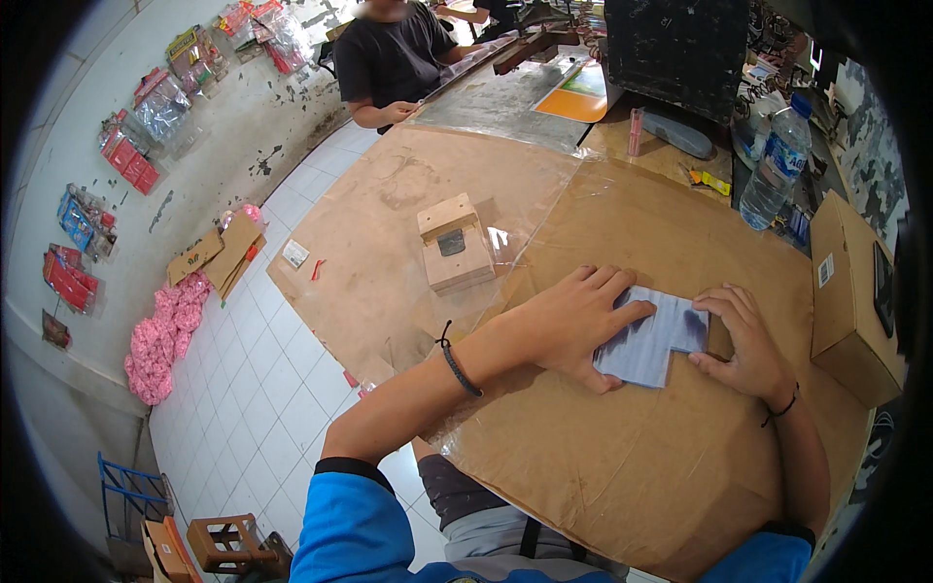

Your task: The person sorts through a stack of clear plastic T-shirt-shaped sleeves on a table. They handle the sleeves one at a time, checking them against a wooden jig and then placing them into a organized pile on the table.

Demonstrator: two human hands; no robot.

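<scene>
A flat, pale blue-and-white striped piece (646, 348) with a stepped lower right edge lies on the brown-covered table (583, 466) in front of me. Whether it is one part or two laid together I cannot tell. My left hand (573, 325) grips its left side, thumb at the lower edge and index finger across the top face. At the narrower right end, my right hand (743, 340) holds the piece between thumb and fingers. Farther off to the left sits a wooden block (455, 243) with a raised back and a dark grey rectangular inset.
A cardboard box (855, 301) stands along the right edge, with a water bottle (777, 160) behind it. A grey oblong case (677, 136) and a yellow packet (711, 182) lie at the back. Across the table is another person (394, 63). A brown stool (228, 542) stands lower left.
</scene>
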